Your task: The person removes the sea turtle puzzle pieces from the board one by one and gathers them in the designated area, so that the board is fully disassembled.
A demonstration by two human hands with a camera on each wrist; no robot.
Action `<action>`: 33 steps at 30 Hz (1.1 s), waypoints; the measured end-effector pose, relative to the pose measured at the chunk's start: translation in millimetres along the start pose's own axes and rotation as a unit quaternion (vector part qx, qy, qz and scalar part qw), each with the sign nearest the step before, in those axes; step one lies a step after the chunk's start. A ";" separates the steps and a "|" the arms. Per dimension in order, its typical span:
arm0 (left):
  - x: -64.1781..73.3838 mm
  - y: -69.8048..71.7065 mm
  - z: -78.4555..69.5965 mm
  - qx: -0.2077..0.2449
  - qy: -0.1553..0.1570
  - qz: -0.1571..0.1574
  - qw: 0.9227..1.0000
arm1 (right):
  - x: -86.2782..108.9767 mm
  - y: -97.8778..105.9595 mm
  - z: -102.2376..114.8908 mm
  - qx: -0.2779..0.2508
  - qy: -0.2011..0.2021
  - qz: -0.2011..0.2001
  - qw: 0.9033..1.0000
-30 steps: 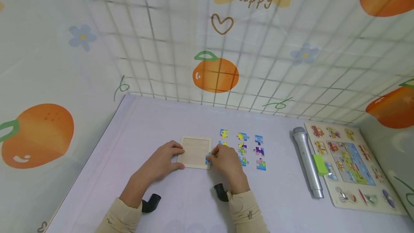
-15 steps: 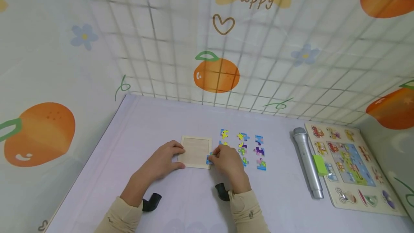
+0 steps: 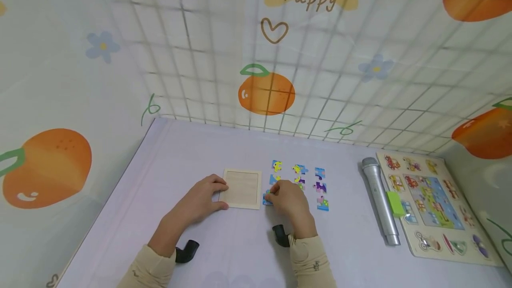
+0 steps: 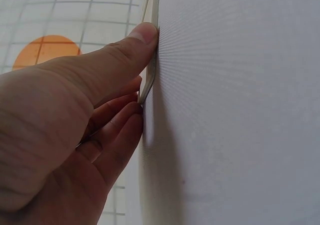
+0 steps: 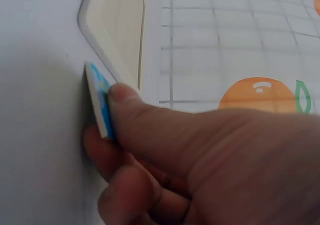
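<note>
A square wooden puzzle tray with a raised border lies on the table, its bare bottom showing. My left hand grips its lower left corner, thumb at the near edge and curled fingers at the left side. Just right of the tray, my right hand pinches a blue puzzle piece between thumb and fingers. In the right wrist view the piece is tilted, with its pale edge showing, apart from the tray. Several loose puzzle pieces lie in columns behind and beside the right hand, which hides some of them.
A silver microphone lies at the right, beside a picture puzzle board. A bright green block sits between them. A wall covering with grid and orange prints stands behind the table.
My right hand has moved right with the puzzle piece, from over the tray's lower right corner to beside the tray. The left hand and tray have stayed put.
</note>
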State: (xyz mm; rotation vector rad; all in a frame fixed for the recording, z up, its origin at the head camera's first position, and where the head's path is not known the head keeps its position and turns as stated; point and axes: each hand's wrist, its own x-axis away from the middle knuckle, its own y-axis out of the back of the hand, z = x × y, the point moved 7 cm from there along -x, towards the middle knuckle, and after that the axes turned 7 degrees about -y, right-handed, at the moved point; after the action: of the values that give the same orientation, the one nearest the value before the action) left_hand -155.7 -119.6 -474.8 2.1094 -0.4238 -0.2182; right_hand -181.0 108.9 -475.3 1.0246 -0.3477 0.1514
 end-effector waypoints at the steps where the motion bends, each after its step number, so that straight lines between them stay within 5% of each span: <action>1: 0.0 -0.2 0.1 0.000 0.000 0.000 1.000 | 0.4 0.8 0.5 0.001 0.003 0.000 1.000; 33: 0.4 -0.5 1.4 0.003 -0.001 -0.011 1.000 | -0.7 9.8 -13.2 0.022 -0.042 -0.012 0.999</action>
State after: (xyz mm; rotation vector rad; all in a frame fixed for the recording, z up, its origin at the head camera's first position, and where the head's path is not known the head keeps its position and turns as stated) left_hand -155.7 -120.6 -476.0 2.1214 -0.4034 -0.2319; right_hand -181.6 125.2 -473.9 1.0798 -0.4098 0.0956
